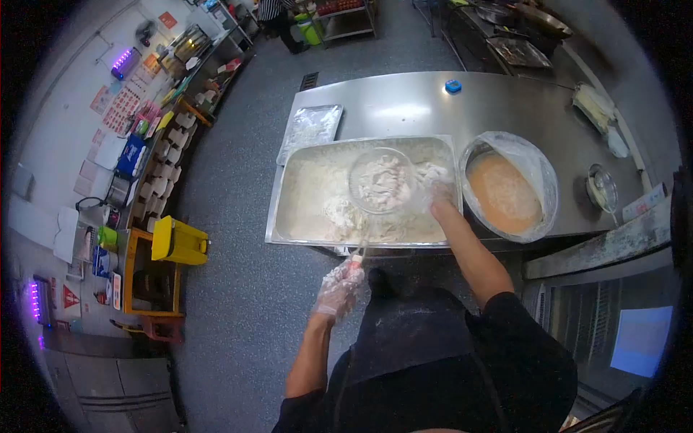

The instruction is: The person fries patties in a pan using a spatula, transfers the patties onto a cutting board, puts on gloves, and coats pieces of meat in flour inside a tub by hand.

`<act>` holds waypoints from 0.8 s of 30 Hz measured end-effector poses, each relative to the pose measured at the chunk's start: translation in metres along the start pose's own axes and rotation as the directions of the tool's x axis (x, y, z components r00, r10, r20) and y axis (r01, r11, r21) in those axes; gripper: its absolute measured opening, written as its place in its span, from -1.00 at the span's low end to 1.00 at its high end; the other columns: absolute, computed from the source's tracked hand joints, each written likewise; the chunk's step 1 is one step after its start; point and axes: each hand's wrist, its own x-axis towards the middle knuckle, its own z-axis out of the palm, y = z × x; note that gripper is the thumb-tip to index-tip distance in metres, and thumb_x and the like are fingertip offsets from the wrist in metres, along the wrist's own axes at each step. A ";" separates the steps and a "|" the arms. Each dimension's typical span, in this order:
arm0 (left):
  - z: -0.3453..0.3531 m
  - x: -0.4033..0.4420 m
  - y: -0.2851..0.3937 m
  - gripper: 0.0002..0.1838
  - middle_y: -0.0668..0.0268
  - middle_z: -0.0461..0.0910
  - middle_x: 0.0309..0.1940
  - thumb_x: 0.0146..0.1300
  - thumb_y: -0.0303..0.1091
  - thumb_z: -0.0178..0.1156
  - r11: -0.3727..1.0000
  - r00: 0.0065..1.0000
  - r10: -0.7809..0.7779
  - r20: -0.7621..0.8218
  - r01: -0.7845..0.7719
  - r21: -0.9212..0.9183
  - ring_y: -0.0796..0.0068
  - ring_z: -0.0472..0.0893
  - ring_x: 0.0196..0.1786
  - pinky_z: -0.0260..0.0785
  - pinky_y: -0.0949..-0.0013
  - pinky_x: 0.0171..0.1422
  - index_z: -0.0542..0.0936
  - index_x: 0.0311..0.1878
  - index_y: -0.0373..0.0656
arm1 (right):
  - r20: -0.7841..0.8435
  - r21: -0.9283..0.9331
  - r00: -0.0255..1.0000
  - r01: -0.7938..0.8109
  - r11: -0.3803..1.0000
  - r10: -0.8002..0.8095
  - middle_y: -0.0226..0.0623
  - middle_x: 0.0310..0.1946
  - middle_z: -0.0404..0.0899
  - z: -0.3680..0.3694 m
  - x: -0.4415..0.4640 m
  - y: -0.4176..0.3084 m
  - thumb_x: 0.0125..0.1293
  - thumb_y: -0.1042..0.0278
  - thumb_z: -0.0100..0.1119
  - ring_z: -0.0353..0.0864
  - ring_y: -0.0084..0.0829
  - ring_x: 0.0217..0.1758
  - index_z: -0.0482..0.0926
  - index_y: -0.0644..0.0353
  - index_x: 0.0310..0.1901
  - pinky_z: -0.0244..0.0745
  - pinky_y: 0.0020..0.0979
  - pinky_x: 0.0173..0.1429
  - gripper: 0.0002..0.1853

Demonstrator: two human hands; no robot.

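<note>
My left hand (339, 290), in a clear glove coated with flour, is closed around the handle of a round wire strainer (381, 209) at the near edge of a deep metal tray (273, 229). Flour-covered pale pieces (382, 182) sit in the strainer, above the white flour (307, 195) in the tray. My right hand (439, 198), gloved as well, is at the tray's right side, beside more floured pieces (433, 173). Motion smears its fingers, so I cannot make out what they hold.
Right of the tray stands a plastic-lined tub (546, 184) of orange-brown liquid. A flat metal pan (314, 124), a blue object (452, 86) and a small metal bowl (602, 189) are on the steel table (404, 101). Someone in dark trousers (283, 32) stands far back.
</note>
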 end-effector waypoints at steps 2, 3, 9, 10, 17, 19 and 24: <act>0.001 0.004 -0.007 -0.66 0.57 0.34 -0.62 0.23 -0.20 0.18 1.000 0.998 0.026 -0.048 -0.025 0.018 0.72 0.27 -0.63 0.10 0.53 -0.60 0.53 0.07 0.00 | 0.043 0.059 0.995 0.092 0.994 -0.095 -0.32 -0.23 0.61 0.013 -0.033 -0.042 0.29 0.37 0.04 0.58 -0.45 -0.26 0.51 0.20 -0.03 0.52 -0.47 -0.16 -0.76; -0.001 0.013 -0.019 -0.66 0.56 0.33 -0.63 0.23 -0.20 0.19 0.992 0.993 0.117 -0.035 -0.115 0.046 0.72 0.28 -0.63 0.11 0.53 -0.60 0.53 0.07 -0.01 | 0.041 0.061 0.995 0.089 0.994 -0.092 -0.32 -0.23 0.61 0.017 -0.038 -0.049 0.29 0.37 0.04 0.58 -0.45 -0.26 0.51 0.20 -0.03 0.52 -0.47 -0.16 -0.76; 0.006 0.007 -0.011 -0.53 0.60 0.31 -0.58 0.23 -0.22 0.20 0.994 0.998 0.053 -0.015 -0.054 -0.097 0.79 0.23 -0.65 0.08 0.61 -0.62 0.43 0.22 0.03 | 0.587 -0.711 0.749 0.659 0.246 -0.308 -0.26 -0.38 0.64 0.043 -0.061 -0.100 0.23 0.31 0.11 0.60 -0.45 -0.40 0.62 0.14 -0.28 0.54 -0.44 -0.24 -0.85; 0.005 0.010 -0.018 -0.53 0.60 0.31 -0.58 0.23 -0.22 0.20 0.995 0.998 0.057 0.014 -0.055 -0.083 0.79 0.23 -0.65 0.08 0.61 -0.62 0.43 0.22 0.03 | 0.619 -0.783 0.765 0.619 -0.063 -0.176 -0.22 -0.37 0.64 0.048 -0.056 -0.095 0.23 0.29 0.11 0.61 -0.40 -0.39 0.62 0.16 -0.31 0.55 -0.40 -0.23 -0.84; 0.015 0.007 0.000 -0.68 0.50 0.38 -0.52 0.24 -0.13 0.11 0.969 0.987 0.149 -0.063 -0.133 0.210 0.66 0.34 -0.50 0.19 0.44 -0.47 0.55 -0.03 -0.08 | 0.846 -0.370 0.480 0.843 0.392 -0.233 -0.11 -0.06 0.60 0.082 -0.065 -0.129 0.18 0.42 0.12 0.60 -0.36 -0.06 0.55 0.27 -0.01 0.48 -0.36 0.07 -0.68; 0.010 0.013 -0.011 -0.72 0.50 0.38 -0.53 0.23 -0.14 0.13 0.948 0.983 0.181 -0.022 -0.169 0.269 0.67 0.34 -0.52 0.18 0.45 -0.49 0.55 -0.08 -0.08 | 0.815 -0.338 0.503 0.817 0.467 -0.289 -0.09 0.03 0.56 0.081 -0.046 -0.129 0.16 0.44 0.14 0.55 -0.35 0.06 0.50 0.29 0.07 0.42 -0.41 0.19 -0.60; 0.023 -0.004 0.012 -0.60 0.55 0.35 -0.59 0.22 -0.27 0.19 0.998 0.998 0.046 -0.052 -0.049 -0.050 0.76 0.29 -0.61 0.08 0.57 -0.60 0.49 0.14 -0.06 | 0.736 -0.495 0.658 0.683 0.536 -0.158 -0.09 0.10 0.48 0.067 -0.055 -0.164 0.18 0.39 0.18 0.47 -0.26 0.17 0.47 0.30 0.10 0.31 -0.40 0.30 -0.57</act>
